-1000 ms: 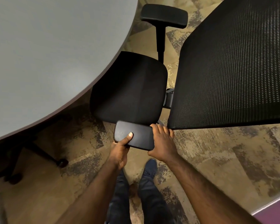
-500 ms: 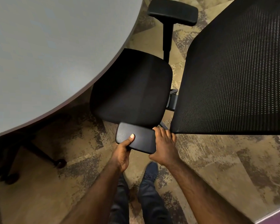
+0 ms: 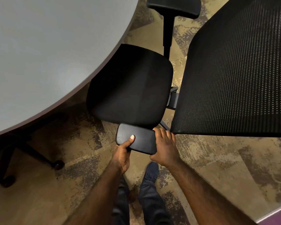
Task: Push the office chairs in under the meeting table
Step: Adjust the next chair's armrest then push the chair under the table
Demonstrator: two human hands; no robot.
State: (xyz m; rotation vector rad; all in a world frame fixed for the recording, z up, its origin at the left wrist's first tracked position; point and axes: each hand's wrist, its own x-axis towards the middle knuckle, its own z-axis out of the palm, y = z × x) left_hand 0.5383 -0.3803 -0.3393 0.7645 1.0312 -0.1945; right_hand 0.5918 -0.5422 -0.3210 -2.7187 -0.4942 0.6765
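Both hands grip the chair's near armrest (image 3: 136,140); the left hand (image 3: 122,154) curls under its edge with the thumb on top, the right hand (image 3: 165,149) wraps the end nearest the mesh back (image 3: 237,75); the seat (image 3: 130,91) sits partly under the grey table (image 3: 47,51), its front edge hidden by the tabletop; the far armrest (image 3: 173,7) stands beyond; under the table another chair's base and casters (image 3: 57,164) lie near on patterned carpet (image 3: 225,159); no writing is legible.
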